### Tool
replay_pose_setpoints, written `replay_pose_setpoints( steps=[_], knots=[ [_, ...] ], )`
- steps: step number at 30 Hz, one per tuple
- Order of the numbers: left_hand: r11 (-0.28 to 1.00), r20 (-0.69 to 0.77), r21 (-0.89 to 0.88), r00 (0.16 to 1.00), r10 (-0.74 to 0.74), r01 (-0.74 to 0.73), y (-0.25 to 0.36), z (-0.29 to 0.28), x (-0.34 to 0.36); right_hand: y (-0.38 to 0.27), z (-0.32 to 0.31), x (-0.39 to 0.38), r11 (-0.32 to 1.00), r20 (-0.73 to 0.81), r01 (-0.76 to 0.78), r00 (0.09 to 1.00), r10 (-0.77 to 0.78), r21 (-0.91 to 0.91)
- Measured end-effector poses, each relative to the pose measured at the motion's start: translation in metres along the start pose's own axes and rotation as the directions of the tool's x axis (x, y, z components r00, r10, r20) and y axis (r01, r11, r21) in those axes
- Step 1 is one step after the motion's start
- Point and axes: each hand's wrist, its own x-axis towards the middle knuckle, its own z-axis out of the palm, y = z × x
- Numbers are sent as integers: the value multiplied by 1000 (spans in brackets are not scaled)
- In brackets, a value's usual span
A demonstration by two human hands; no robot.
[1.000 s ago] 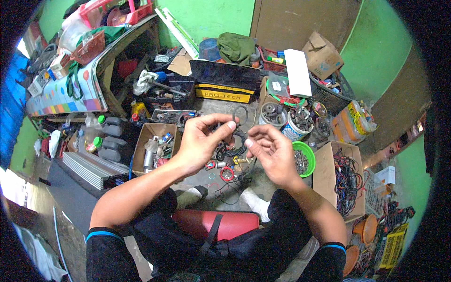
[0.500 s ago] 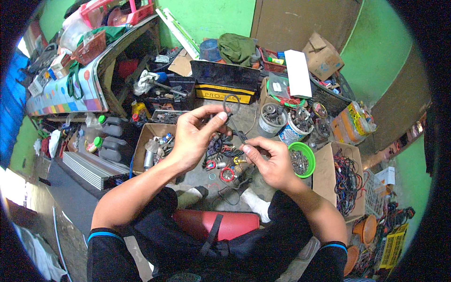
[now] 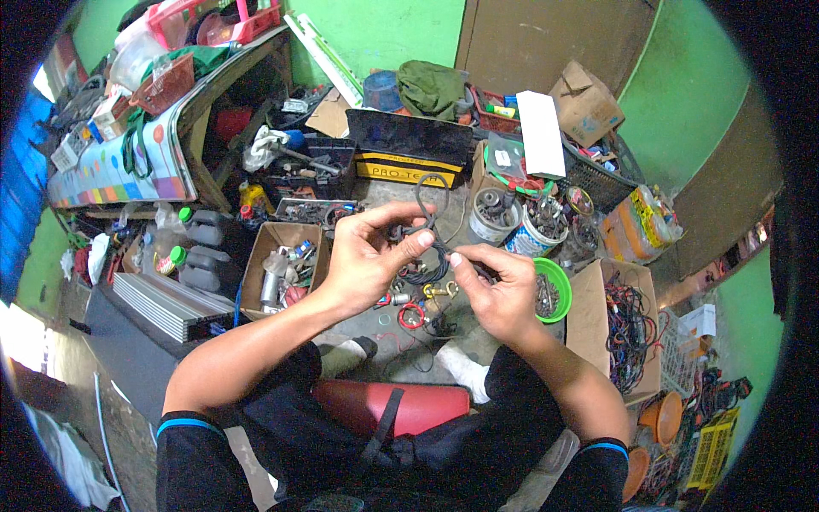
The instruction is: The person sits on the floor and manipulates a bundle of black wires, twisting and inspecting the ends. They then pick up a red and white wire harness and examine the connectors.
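Between my hands, above the floor, runs a thin black cable (image 3: 421,198) with a loop rising over the left thumb. My left hand (image 3: 368,260) pinches it between thumb and fingers. Close by on the right, my right hand (image 3: 497,286) grips another stretch of the cable between thumb and forefinger. Its lower end is hidden behind the fingers. On the floor beneath lie a red wire ring (image 3: 411,317), small brass-coloured parts and more dark wire.
An open cardboard box (image 3: 256,294) of metal parts stands at left, a green bowl (image 3: 565,294) of screws at right. Further right is a cardboard box (image 3: 597,341) of tangled wires. Buckets (image 3: 493,232) and a black-and-yellow toolbox (image 3: 405,172) stand behind. Below me is a red seat (image 3: 375,405).
My hands have come slightly closer together. The cable loop above the left hand has shifted right and now stands beside the right fingertips.
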Motion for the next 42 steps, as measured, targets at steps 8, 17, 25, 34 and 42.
replay_pose_setpoints(
  steps=[8, 17, 25, 34, 42],
  knots=[
    [984, 46, 130, 992, 119, -125, -2, 12, -5, 5, -9, 4, 1000, 71, 9, 997, -8, -5],
    [990, -33, -138, 999, -1, -3, -3, 11, -1, 2, -3, 1, 993, 96, 108, 989, -111, 37],
    [1000, -91, 6, 996, -3, 4, -3, 8, 3, 2, -11, 6, 995, 19, 98, 995, -98, -18],
    [939, 197, 321, 978, 63, -125, -2, 7, -1, -3, -26, 18, 992, 84, 121, 989, -117, -32],
    [873, 253, 383, 943, 216, -303, -5, 1, 1, -3, -55, 27, 875, 269, -261, 950, 158, 407]
  ],
)
